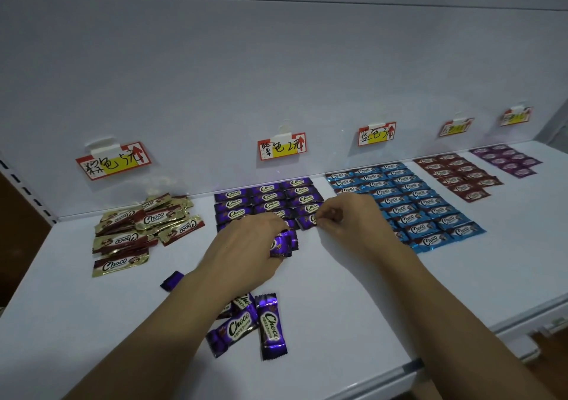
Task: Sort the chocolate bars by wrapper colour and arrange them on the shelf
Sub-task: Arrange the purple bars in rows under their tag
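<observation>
Purple Choco bars lie in neat rows (pixel 270 198) at the back of the white shelf (pixel 338 292), under a handwritten price tag (pixel 282 146). My right hand (pixel 344 215) pinches the end of a purple bar (pixel 309 219) at the front right of those rows. My left hand (pixel 249 242) grips a few purple bars (pixel 284 242) just in front of the rows. Loose purple bars (pixel 252 322) lie near my left forearm, and one more (pixel 172 280) lies further left. A loose heap of gold-and-brown bars (pixel 144 224) sits at the left.
Blue bars (pixel 408 202) lie in rows right of the purple ones, then dark red bars (pixel 461 175) and another purple group (pixel 507 159) at the far right. Price tags hang on the back wall (pixel 276 61). The shelf's front edge (pixel 408 365) runs along the lower right.
</observation>
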The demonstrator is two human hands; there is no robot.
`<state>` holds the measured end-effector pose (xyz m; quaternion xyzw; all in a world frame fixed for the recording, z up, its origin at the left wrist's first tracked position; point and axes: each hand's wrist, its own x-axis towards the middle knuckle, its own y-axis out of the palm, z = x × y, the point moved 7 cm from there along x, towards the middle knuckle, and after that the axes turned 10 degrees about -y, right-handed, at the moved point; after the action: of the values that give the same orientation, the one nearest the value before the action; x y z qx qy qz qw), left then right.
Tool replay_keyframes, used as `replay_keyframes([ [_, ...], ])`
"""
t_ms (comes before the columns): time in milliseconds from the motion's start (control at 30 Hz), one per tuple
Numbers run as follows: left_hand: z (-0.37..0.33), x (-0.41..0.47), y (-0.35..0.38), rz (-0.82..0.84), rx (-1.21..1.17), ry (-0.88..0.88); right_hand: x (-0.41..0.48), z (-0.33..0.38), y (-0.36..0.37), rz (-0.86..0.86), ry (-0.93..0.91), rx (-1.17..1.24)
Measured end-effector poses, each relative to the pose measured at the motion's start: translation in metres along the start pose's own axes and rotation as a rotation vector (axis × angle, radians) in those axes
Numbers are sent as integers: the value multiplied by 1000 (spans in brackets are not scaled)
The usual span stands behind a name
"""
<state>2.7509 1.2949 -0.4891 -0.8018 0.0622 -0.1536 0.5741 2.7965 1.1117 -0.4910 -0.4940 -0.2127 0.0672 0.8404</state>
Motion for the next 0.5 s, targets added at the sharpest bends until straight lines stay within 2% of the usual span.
replay_keyframes([
  [233,1,1,2,12,10,-8,0,3,0,-12,-16,-7],
  [267,1,0,2,12,10,-5,-1,4,-3,-39,-25,-10],
  [333,0,0,0,12,-4,1,-4,6,-17,-207,-48,19],
  [400,1,-1,-1,6,-27,5,-10,13,-32,-377,-86,153],
  [433,3,-2,-2,-5,-34,6,-11,19,-32,-377,-114,284],
  [500,5,-2,-5,-34,-61,4,-10,42,-19,-213,-180,620],
])
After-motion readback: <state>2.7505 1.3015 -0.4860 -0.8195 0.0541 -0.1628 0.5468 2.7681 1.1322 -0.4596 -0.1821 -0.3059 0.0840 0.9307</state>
